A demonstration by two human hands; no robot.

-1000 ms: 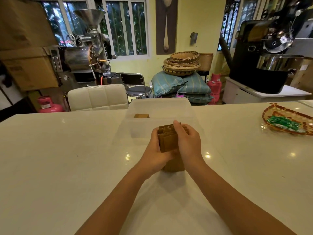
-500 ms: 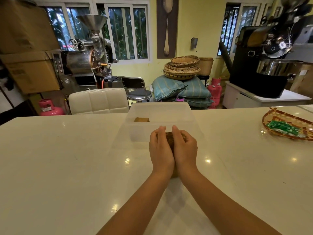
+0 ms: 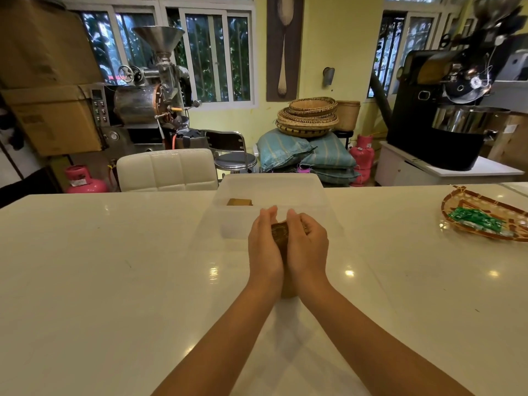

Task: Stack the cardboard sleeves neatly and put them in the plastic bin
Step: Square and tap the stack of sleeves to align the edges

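Note:
A stack of brown cardboard sleeves point(image 3: 280, 235) stands on edge on the white counter, pressed between my two palms. My left hand point(image 3: 263, 250) flanks its left side and my right hand point(image 3: 308, 247) its right side, so only the top edge and a bit of the bottom show. Just beyond my fingertips sits the clear plastic bin point(image 3: 271, 184), open at the top. Inside it, at the left, lies another brown sleeve stack point(image 3: 239, 202).
A woven tray point(image 3: 463, 201) with green packets lies at the counter's far right. Behind the counter stand a white padded chair point(image 3: 167, 170), a stool, sacks with baskets, pink gas cylinders and roasting machines.
My hands have gone from loosely gripping an uneven stack to pressing it flat from both sides. The stack now looks tighter and squarer between my palms.

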